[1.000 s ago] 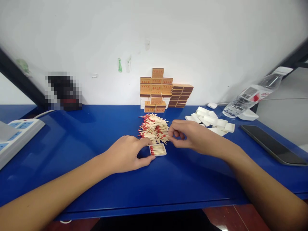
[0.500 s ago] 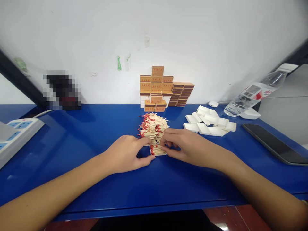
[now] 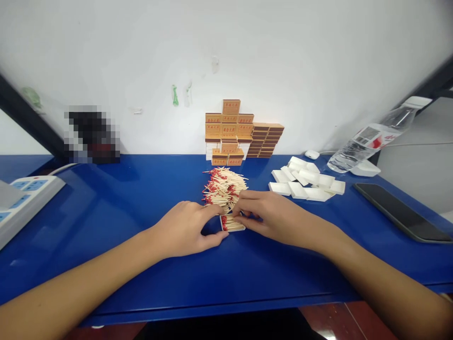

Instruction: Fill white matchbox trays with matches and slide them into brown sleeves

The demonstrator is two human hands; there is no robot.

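A small white matchbox tray (image 3: 239, 230) lies on the blue table, filled with red-headed matches (image 3: 230, 222). My left hand (image 3: 187, 230) grips its left end between thumb and forefinger. Over the right end, my right hand (image 3: 271, 212) has its fingertips pinched together on matches at the top of the tray; how many it holds is hidden. Just behind the tray spreads a big heap of loose matches (image 3: 226, 184), most heads pointing left. My right fingers partly cover the front of this heap.
Printed matchboxes (image 3: 230, 128) are stacked against the wall, with more boxes (image 3: 266, 140) beside them. White trays (image 3: 307, 177) lie in a pile to the right. Farther right are a water bottle (image 3: 377, 137) and a phone (image 3: 399, 210). A power strip (image 3: 33, 196) sits left.
The right fingertips have shifted slightly left and stay pinched at the tray. More of the matches in the tray shows now. My left hand keeps its grip.
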